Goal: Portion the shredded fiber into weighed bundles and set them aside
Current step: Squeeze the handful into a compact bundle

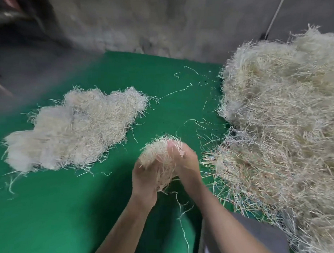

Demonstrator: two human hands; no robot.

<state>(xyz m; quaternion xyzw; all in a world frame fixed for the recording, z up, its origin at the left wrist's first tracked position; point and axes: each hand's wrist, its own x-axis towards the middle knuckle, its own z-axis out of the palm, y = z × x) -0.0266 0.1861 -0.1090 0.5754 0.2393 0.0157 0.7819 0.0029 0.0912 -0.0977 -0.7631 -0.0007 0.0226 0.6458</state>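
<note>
Green-topped desk (pixel 61 215); behind it, rough stained grey wall (pixel 158 18); past its far right corner, thin pale slanting cord (pixel 278 10); past its far left, dark blur (pixel 11 16).

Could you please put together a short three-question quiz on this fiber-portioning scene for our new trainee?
1. True or false: the left hand and the right hand both grip one bundle of fiber.
2. Multiple choice: the large heap of loose fiber lies on the person's A) left, B) right, C) lap.
3. Fill in the blank: the set-aside bundles lie on a ___ surface.

Key: 1 true; 2 B; 3 green.
</note>
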